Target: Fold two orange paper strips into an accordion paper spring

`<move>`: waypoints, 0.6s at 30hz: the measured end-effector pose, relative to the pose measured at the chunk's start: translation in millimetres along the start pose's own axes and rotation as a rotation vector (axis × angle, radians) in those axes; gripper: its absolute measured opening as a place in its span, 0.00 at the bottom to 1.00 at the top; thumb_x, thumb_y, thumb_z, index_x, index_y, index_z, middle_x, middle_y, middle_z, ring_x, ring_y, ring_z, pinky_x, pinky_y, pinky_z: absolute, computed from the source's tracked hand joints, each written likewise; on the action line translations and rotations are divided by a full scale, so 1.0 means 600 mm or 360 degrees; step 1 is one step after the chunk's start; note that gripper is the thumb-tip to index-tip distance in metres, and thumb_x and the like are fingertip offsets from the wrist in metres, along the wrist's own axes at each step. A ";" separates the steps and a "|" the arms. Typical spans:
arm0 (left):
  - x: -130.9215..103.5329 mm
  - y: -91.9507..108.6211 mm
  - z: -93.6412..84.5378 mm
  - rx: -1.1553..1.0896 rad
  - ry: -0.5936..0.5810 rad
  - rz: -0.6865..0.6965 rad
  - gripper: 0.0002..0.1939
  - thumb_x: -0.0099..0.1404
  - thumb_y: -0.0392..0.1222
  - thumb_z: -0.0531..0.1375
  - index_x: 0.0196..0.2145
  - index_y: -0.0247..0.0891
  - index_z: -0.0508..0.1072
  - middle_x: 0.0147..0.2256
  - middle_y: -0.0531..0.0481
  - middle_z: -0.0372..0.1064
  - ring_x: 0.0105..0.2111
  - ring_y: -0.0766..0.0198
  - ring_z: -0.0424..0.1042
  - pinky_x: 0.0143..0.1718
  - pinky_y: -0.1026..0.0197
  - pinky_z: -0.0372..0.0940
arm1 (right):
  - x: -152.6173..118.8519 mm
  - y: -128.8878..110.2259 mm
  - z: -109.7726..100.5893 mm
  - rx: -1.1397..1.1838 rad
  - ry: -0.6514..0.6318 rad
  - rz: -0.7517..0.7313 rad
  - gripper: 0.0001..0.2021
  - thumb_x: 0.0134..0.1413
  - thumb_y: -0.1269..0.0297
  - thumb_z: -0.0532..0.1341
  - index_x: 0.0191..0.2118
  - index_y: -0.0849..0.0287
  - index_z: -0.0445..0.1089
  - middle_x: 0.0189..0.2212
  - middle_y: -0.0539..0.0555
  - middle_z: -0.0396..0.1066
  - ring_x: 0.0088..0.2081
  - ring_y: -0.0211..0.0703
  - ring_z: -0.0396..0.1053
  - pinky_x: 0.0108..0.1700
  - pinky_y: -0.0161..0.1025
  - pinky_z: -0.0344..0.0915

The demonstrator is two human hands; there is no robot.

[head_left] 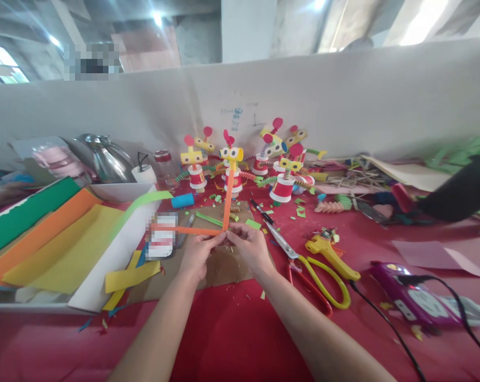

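Two narrow orange paper strips [228,204] meet at a right angle, one pointing away from me and the other to the left. My left hand [198,255] pinches the corner from the left, its thumb and fingers together. On the other side my right hand [250,245] pinches the same corner. Beneath both lies a brown cardboard sheet [219,270] with paper scraps on it. A phone, partly blurred out [163,236], is by the left-pointing strip. Large scissors [289,252] with red and yellow handles rest right of my right hand.
Several paper-cup figures [282,188] stand at the back. At left is a white box [112,249] of coloured paper; a steel jug [106,159] stands behind it. A yellow glue gun [331,257] and a corded purple device [415,297] lie to the right.
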State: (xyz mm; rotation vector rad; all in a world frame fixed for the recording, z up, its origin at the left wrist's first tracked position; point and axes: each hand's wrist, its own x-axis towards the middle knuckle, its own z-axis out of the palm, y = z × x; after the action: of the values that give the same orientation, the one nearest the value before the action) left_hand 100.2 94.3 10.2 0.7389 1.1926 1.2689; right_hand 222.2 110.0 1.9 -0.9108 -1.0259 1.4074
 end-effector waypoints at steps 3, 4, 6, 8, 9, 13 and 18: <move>0.002 -0.004 0.000 -0.0079 0.0037 -0.0005 0.14 0.41 0.43 0.72 0.26 0.33 0.78 0.24 0.47 0.74 0.26 0.65 0.70 0.28 0.65 0.57 | -0.002 -0.003 0.001 0.0002 0.0016 -0.0041 0.10 0.38 0.60 0.69 0.29 0.59 0.74 0.25 0.52 0.74 0.27 0.42 0.72 0.36 0.42 0.70; 0.003 -0.005 0.001 -0.0128 0.0032 -0.0029 0.13 0.42 0.43 0.71 0.26 0.34 0.78 0.25 0.48 0.74 0.26 0.66 0.70 0.27 0.65 0.56 | -0.003 -0.004 0.002 -0.0010 0.0010 -0.0054 0.09 0.39 0.61 0.68 0.28 0.59 0.74 0.25 0.53 0.74 0.28 0.42 0.72 0.37 0.42 0.71; 0.004 -0.007 0.001 -0.0220 0.0036 -0.0073 0.13 0.42 0.42 0.71 0.27 0.35 0.78 0.26 0.49 0.74 0.28 0.66 0.71 0.27 0.66 0.56 | -0.004 -0.004 0.002 -0.0025 0.0002 -0.0056 0.08 0.39 0.61 0.68 0.27 0.58 0.74 0.26 0.53 0.75 0.28 0.43 0.72 0.39 0.43 0.71; 0.007 -0.009 0.000 -0.0280 0.0078 -0.0090 0.13 0.42 0.41 0.71 0.27 0.35 0.77 0.26 0.50 0.74 0.28 0.67 0.71 0.28 0.66 0.57 | -0.003 -0.001 0.003 -0.0018 -0.0023 -0.0018 0.08 0.39 0.61 0.68 0.28 0.58 0.75 0.25 0.52 0.75 0.28 0.43 0.73 0.39 0.44 0.71; 0.008 -0.010 -0.001 -0.0298 0.0099 -0.0093 0.13 0.42 0.40 0.71 0.27 0.35 0.77 0.26 0.50 0.73 0.28 0.67 0.71 0.28 0.66 0.57 | -0.002 0.002 0.003 -0.0020 -0.0044 0.0007 0.08 0.39 0.61 0.67 0.28 0.58 0.75 0.25 0.52 0.74 0.28 0.43 0.73 0.39 0.44 0.71; 0.013 -0.011 -0.006 -0.0335 0.0143 -0.0095 0.11 0.43 0.37 0.70 0.27 0.35 0.75 0.26 0.51 0.73 0.27 0.69 0.70 0.29 0.66 0.59 | 0.005 0.001 0.000 -0.0151 -0.0004 0.0008 0.08 0.41 0.63 0.66 0.31 0.60 0.75 0.23 0.51 0.73 0.25 0.40 0.70 0.34 0.41 0.69; 0.009 -0.005 -0.002 -0.0352 0.0156 -0.0127 0.05 0.48 0.33 0.66 0.24 0.33 0.73 0.22 0.50 0.70 0.25 0.67 0.70 0.29 0.65 0.63 | -0.023 -0.072 -0.032 -0.0221 0.0526 -0.0622 0.07 0.51 0.63 0.62 0.36 0.57 0.73 0.30 0.52 0.72 0.28 0.38 0.68 0.32 0.38 0.66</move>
State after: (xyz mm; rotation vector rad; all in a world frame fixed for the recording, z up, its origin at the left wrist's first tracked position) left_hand 99.5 98.6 5.9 0.4677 1.1262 1.3572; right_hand 255.6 98.3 36.4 -0.9456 -0.9907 0.8370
